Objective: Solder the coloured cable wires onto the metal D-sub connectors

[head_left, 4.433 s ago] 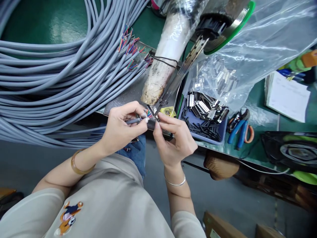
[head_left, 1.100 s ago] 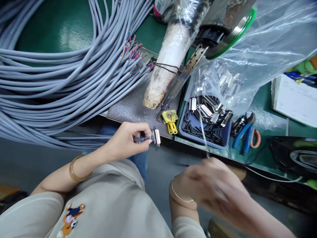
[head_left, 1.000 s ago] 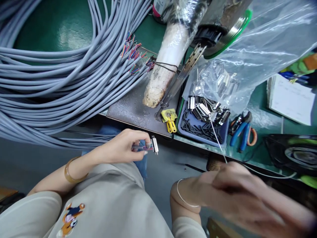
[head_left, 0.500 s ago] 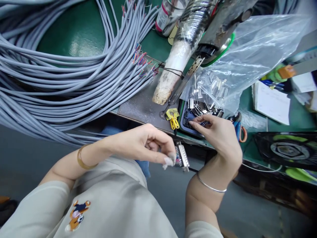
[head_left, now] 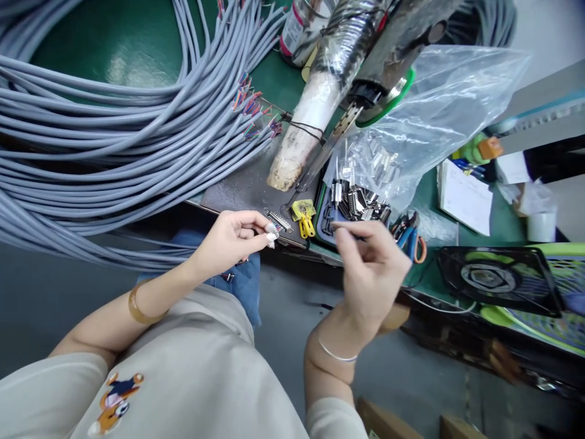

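Observation:
My left hand (head_left: 244, 238) is closed in a pinch at the bench's front edge. Just past its fingertips shows a metal D-sub connector (head_left: 280, 221) with a few coloured wire ends, held by the wired side. White wraps cover some of those fingertips. My right hand (head_left: 372, 262) is slightly blurred, with thumb and forefinger brought together over the front rim of a blue tray (head_left: 325, 235). Whatever is between these fingers is too small to make out. Inside the tray lie several metal connectors (head_left: 359, 201) and small black parts.
Many grey cables (head_left: 137, 137) with stripped coloured ends cover the left side. A white-wrapped rod (head_left: 304, 116) slants above the bench, beside a soldering iron's metal shaft (head_left: 320, 161). Yellow clippers (head_left: 305, 219), pliers (head_left: 411, 238), a plastic bag (head_left: 457, 103) and a black fan (head_left: 493, 277) are nearby.
My left hand has carried the connector leftward and up to the bench edge. My right hand has drawn back from the tray's contents to its front rim. The view has shifted slightly.

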`<action>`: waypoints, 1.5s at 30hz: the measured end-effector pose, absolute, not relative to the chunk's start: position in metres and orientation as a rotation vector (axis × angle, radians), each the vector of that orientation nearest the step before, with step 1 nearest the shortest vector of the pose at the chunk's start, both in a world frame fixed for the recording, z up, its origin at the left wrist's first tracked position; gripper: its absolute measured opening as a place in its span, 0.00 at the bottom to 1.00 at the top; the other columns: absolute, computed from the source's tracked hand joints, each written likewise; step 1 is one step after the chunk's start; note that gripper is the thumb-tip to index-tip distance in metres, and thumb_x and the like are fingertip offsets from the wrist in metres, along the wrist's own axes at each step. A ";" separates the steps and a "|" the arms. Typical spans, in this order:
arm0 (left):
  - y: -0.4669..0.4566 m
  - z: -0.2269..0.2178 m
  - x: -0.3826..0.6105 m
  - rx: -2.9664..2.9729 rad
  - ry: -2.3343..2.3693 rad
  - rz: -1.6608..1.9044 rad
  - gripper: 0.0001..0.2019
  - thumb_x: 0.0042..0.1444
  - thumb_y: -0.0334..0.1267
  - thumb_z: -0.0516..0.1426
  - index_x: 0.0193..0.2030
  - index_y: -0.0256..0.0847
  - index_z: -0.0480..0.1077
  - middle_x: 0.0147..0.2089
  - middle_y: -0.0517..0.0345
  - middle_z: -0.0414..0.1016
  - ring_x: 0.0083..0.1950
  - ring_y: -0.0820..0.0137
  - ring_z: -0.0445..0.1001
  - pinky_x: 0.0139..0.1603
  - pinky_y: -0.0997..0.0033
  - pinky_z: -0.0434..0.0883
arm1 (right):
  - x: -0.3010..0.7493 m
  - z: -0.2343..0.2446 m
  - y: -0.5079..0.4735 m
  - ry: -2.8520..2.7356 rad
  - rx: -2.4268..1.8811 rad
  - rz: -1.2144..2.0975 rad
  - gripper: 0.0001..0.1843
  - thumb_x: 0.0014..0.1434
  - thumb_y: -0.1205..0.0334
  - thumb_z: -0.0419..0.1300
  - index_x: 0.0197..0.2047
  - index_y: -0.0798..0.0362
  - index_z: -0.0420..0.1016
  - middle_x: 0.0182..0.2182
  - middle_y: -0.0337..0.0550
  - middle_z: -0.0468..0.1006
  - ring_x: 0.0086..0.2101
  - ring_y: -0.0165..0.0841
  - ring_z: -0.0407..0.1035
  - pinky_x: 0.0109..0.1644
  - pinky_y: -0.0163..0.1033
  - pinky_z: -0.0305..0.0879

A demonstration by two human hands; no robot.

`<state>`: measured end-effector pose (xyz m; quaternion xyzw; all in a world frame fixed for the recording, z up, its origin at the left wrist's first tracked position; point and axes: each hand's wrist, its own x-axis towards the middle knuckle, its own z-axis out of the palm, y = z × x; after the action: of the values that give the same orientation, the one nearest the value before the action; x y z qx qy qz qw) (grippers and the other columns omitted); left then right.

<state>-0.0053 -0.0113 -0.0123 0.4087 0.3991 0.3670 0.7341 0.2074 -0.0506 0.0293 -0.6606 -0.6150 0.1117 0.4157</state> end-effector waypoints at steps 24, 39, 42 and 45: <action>-0.017 -0.007 -0.006 1.165 0.780 0.839 0.11 0.48 0.27 0.60 0.41 0.37 0.71 0.34 0.60 0.75 0.31 0.78 0.70 0.32 0.80 0.68 | 0.166 0.008 -0.054 -1.985 -1.490 0.203 0.16 0.67 0.59 0.64 0.27 0.52 0.70 0.22 0.32 0.69 0.23 0.24 0.59 0.28 0.34 0.54; -0.015 -0.010 -0.009 1.125 0.940 0.947 0.06 0.51 0.35 0.66 0.31 0.36 0.74 0.32 0.56 0.76 0.29 0.78 0.69 0.27 0.80 0.66 | 0.173 -0.004 -0.062 -1.600 -1.390 0.241 0.09 0.64 0.71 0.65 0.46 0.48 0.76 0.41 0.39 0.86 0.40 0.32 0.83 0.41 0.36 0.81; -0.012 -0.010 -0.006 1.141 0.969 0.986 0.06 0.50 0.34 0.65 0.29 0.37 0.72 0.31 0.57 0.75 0.29 0.77 0.71 0.27 0.81 0.67 | 0.170 -0.012 -0.056 -1.697 -1.350 0.296 0.07 0.63 0.70 0.65 0.42 0.49 0.75 0.45 0.42 0.86 0.44 0.33 0.83 0.44 0.38 0.82; -0.008 -0.011 -0.002 1.132 1.003 1.024 0.07 0.50 0.34 0.64 0.29 0.38 0.70 0.30 0.57 0.75 0.31 0.75 0.74 0.26 0.81 0.67 | 0.166 -0.015 -0.052 -1.696 -1.335 0.239 0.07 0.63 0.71 0.64 0.41 0.50 0.74 0.45 0.43 0.86 0.43 0.33 0.83 0.45 0.39 0.83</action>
<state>-0.0019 -0.0077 -0.0112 0.4905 0.4348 0.4436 0.6112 0.1656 -0.0522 -0.0152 -0.5440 -0.6908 0.0975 0.4662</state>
